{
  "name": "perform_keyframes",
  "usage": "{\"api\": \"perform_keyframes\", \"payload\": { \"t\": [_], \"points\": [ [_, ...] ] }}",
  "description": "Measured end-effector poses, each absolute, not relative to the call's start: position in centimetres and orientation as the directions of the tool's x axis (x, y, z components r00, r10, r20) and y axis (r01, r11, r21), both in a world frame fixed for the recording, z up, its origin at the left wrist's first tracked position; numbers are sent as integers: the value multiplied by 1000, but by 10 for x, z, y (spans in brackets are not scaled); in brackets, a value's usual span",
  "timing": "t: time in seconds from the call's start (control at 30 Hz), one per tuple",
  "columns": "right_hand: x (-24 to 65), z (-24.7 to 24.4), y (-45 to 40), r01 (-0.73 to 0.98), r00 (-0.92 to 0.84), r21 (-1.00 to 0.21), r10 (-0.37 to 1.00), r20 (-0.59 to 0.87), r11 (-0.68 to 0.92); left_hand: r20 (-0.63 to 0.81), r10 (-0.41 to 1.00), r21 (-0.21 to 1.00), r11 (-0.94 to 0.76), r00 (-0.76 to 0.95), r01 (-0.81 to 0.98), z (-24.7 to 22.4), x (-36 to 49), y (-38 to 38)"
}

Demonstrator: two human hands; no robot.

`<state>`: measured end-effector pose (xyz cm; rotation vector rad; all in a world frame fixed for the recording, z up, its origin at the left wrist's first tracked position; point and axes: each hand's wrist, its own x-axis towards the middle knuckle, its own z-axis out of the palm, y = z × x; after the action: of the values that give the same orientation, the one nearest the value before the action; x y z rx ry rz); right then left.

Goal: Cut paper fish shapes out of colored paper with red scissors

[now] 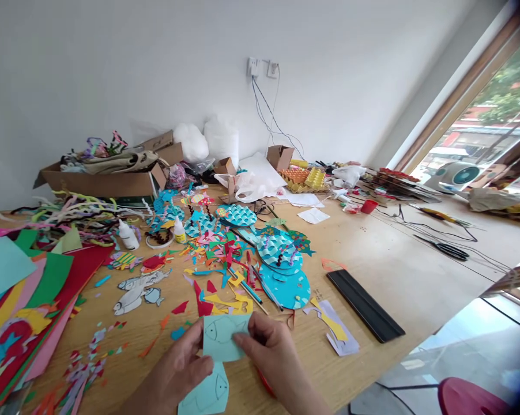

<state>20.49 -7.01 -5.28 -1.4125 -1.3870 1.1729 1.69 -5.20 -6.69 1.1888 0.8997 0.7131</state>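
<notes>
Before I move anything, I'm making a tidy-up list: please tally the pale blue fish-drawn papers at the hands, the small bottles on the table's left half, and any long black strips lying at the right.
Fish-drawn papers: 2
Small bottles: 2
Long black strip: 1
Total: 5

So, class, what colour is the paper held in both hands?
The paper is pale blue-green, as the head view shows.
</notes>
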Motion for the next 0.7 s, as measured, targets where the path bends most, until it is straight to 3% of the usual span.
{"api": "perform_keyframes", "payload": {
  "t": [0.17, 0.3, 0.4, 0.5, 0.7],
  "points": [
    [193, -58, -69, 338, -33, -938, 995, -91, -74, -275, 931, 958, 286, 241, -13, -70, 29, -45],
    [215, -50, -71, 453, -38, -888, 993, -109, -80, -247, 953, 968, 250, 177, 9, -60, 19, -34],
    [239, -46, -78, 787, -7, -605, 980, -201, -118, -221, 966, 974, 214, 135, 69, -53, 8, -29],
    [255, -51, -91, 937, -41, -342, 952, -303, -69, -239, 962, 967, 224, 134, 117, -48, 1, -26],
    [253, -74, -101, 971, -76, -237, 953, -294, 4, -213, 966, 974, 198, 148, 106, -36, 1, -20]
  ]
}}
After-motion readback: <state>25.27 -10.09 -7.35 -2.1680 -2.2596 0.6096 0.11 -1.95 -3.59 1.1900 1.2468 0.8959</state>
